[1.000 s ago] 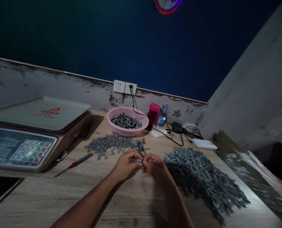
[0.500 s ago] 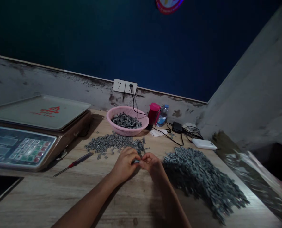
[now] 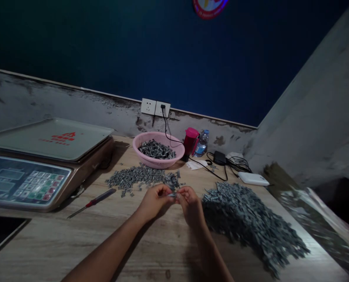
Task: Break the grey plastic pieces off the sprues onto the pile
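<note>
Over the middle of the table, my left hand (image 3: 155, 201) pinches a small grey piece (image 3: 172, 195) between thumb and fingers. My right hand (image 3: 189, 201) meets it from the other side, its fingertips closed on the same piece's right end. The piece's exact kind is too small to make out. Just beyond my fingers lies a loose heap of small grey clip-like parts (image 3: 136, 175), with a few longer grey parts (image 3: 172, 180) at its right end. To the right of my right hand spreads a large pile of longer grey parts (image 3: 250, 215).
Behind the heap stands a pink plastic basket (image 3: 153, 162) holding grey parts. A weighing scale (image 3: 92, 164) and a screwdriver (image 3: 96, 199) are on the left. A pink-lidded cup (image 3: 189, 143), water bottle (image 3: 202, 144), black adapter (image 3: 220, 158) and white box (image 3: 253, 178) line the back right.
My hands have turned slightly and the fingers have shifted on the small grey piece, which now shows more between them. The things on the table lie as before.
</note>
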`<state>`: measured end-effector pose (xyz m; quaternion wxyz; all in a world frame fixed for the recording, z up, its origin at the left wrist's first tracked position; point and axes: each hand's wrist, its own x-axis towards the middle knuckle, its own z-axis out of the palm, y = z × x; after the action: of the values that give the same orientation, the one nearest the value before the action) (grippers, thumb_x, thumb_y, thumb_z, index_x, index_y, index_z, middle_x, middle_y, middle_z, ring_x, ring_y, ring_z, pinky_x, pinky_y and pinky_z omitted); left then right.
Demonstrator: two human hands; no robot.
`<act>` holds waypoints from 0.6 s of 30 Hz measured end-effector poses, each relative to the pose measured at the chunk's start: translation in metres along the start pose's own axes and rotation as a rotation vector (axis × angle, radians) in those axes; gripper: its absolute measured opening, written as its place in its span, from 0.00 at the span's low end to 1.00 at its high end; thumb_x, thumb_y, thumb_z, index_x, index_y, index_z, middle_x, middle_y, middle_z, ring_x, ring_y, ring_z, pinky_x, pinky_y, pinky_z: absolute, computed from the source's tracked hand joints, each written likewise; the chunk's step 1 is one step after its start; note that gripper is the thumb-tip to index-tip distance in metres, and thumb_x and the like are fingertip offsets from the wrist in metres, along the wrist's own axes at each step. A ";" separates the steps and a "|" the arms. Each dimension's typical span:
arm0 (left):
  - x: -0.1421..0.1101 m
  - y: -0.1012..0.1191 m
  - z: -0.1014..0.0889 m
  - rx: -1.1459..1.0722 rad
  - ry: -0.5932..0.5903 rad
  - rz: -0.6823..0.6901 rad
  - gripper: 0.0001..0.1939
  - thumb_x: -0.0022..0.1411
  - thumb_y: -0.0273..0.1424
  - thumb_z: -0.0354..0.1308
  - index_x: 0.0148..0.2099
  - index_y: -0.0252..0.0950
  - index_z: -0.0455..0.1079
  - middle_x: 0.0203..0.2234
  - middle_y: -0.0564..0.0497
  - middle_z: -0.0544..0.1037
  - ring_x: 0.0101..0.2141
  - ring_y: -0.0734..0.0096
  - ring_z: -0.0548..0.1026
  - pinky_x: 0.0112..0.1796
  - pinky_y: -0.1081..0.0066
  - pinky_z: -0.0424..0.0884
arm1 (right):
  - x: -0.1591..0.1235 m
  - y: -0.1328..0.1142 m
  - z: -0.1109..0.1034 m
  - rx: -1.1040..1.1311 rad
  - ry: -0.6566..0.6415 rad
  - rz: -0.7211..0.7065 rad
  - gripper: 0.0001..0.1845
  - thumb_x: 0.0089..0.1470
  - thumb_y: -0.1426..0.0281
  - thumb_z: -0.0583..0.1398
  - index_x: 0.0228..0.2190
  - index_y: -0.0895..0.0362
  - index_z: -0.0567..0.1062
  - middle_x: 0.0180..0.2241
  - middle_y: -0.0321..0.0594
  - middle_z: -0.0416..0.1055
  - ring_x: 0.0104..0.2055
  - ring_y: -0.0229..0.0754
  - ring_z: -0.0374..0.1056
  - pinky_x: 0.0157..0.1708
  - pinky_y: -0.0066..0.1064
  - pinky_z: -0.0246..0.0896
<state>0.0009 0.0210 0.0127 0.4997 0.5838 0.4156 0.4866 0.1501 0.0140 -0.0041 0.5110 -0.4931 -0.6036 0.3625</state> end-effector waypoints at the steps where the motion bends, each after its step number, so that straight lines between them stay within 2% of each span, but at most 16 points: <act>1: 0.001 -0.001 0.000 -0.143 -0.025 -0.094 0.09 0.43 0.28 0.64 0.29 0.34 0.67 0.24 0.53 0.72 0.27 0.73 0.68 0.31 0.72 0.62 | 0.000 -0.001 -0.001 -0.027 -0.002 -0.014 0.06 0.50 0.69 0.55 0.32 0.56 0.67 0.25 0.37 0.69 0.27 0.40 0.67 0.30 0.30 0.64; 3: 0.001 -0.002 -0.001 -0.333 -0.064 -0.223 0.14 0.39 0.30 0.66 0.27 0.33 0.64 0.20 0.55 0.71 0.21 0.78 0.66 0.26 0.76 0.59 | -0.001 -0.003 -0.003 -0.104 -0.015 -0.054 0.07 0.51 0.68 0.54 0.33 0.56 0.69 0.26 0.38 0.70 0.28 0.40 0.68 0.30 0.30 0.64; 6: 0.001 -0.002 -0.007 -0.377 -0.092 -0.311 0.17 0.36 0.32 0.68 0.24 0.34 0.62 0.15 0.59 0.66 0.16 0.82 0.59 0.20 0.78 0.51 | -0.002 -0.005 -0.006 -0.176 -0.031 -0.079 0.08 0.53 0.67 0.53 0.31 0.56 0.70 0.23 0.36 0.68 0.25 0.39 0.66 0.27 0.28 0.63; 9: 0.003 0.000 -0.015 -0.340 -0.097 -0.280 0.14 0.38 0.32 0.68 0.26 0.33 0.67 0.15 0.57 0.67 0.17 0.82 0.61 0.21 0.78 0.52 | -0.001 -0.002 -0.009 -0.102 -0.099 -0.029 0.07 0.53 0.68 0.53 0.31 0.56 0.70 0.21 0.35 0.67 0.23 0.38 0.65 0.26 0.28 0.62; 12: 0.005 0.001 -0.017 -0.342 -0.102 -0.199 0.12 0.41 0.33 0.67 0.28 0.32 0.72 0.23 0.52 0.73 0.25 0.77 0.67 0.29 0.76 0.60 | 0.001 0.003 -0.009 0.029 -0.146 0.050 0.06 0.49 0.68 0.56 0.30 0.57 0.70 0.22 0.36 0.69 0.25 0.39 0.67 0.28 0.28 0.63; 15: 0.004 0.000 -0.011 -0.368 -0.168 -0.164 0.11 0.44 0.34 0.66 0.28 0.32 0.73 0.30 0.48 0.76 0.32 0.71 0.71 0.36 0.73 0.63 | 0.002 0.009 -0.008 0.079 -0.141 0.062 0.05 0.46 0.69 0.58 0.28 0.57 0.69 0.21 0.35 0.68 0.24 0.38 0.66 0.27 0.28 0.62; 18: 0.001 -0.005 -0.001 -0.322 -0.161 -0.163 0.09 0.43 0.31 0.65 0.26 0.32 0.70 0.27 0.49 0.75 0.29 0.73 0.70 0.33 0.73 0.63 | 0.001 0.010 -0.007 0.098 -0.152 0.030 0.04 0.45 0.71 0.58 0.27 0.56 0.67 0.20 0.33 0.66 0.22 0.36 0.64 0.24 0.26 0.59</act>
<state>-0.0003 0.0232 0.0084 0.6558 0.4980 0.3370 0.4565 0.1595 0.0171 -0.0121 0.4818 -0.4474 -0.6147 0.4357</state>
